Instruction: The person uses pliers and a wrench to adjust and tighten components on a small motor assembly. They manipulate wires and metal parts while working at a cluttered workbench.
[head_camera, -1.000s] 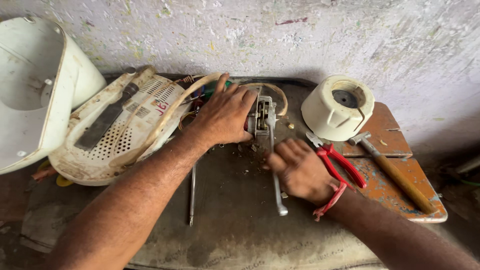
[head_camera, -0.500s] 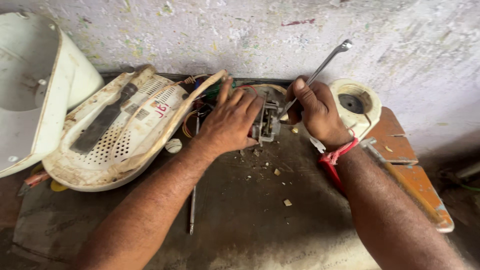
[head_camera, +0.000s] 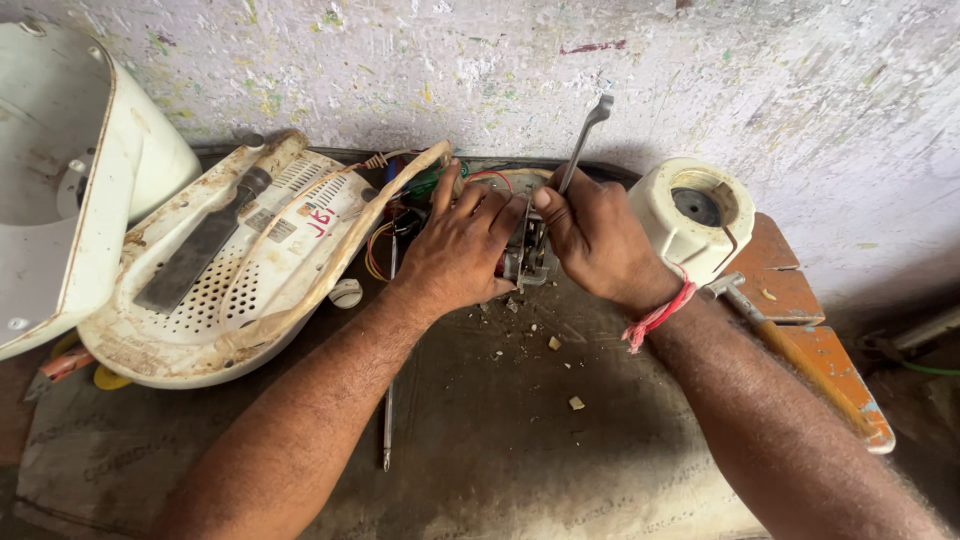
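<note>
My left hand (head_camera: 462, 250) grips a small metal motor assembly (head_camera: 524, 258) with coloured wires, pressing it onto the dark work mat (head_camera: 500, 440). My right hand (head_camera: 592, 238) holds a slim metal wrench (head_camera: 584, 138) that points up and away against the wall, its lower end at the motor. A red thread is tied around my right wrist. Much of the motor is hidden under both hands.
A cream perforated appliance base (head_camera: 230, 270) with a flat file on it lies at left, beside a white plastic housing (head_camera: 60, 190). A white round cap (head_camera: 690, 215) and a wooden-handled hammer (head_camera: 800, 360) sit at right. A long screwdriver (head_camera: 388, 400) and crumbs lie on the mat.
My right hand lifted the wrench off the mat and brought it up to the motor, tilted toward the wall. The red pliers are now out of sight. My left hand stayed on the motor.
</note>
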